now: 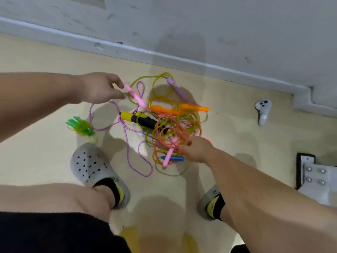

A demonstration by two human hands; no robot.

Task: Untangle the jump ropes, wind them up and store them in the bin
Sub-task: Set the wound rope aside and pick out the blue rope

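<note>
**A:** Head view first: how much of the job looks done?

**B:** Little, by the look of it. One green rope (80,125) lies bundled on the floor (228,139), well to the outside of the left hand (102,88) and apart from the rest. It seems to be the only one wound.

**A:** And the other jump ropes (169,125)?

**B:** They sit in one knotted heap between the two hands. Yellow, salmon and purple cords cross each other, with orange, yellow-black, blue and lilac handles mixed in.

**A:** What is each grip doing?

**B:** The right hand (197,148) has its fingers curled, pinching a salmon cord (158,125) at the near edge of the heap. The left grip brackets the end of a pink handle (135,95) with thumb and forefinger. Blur hides whether it is closed on it.

**A:** The bin?

**B:** None can be made out. Judging from this, nearly every rope is yet to be separated, wound and stored.
</note>
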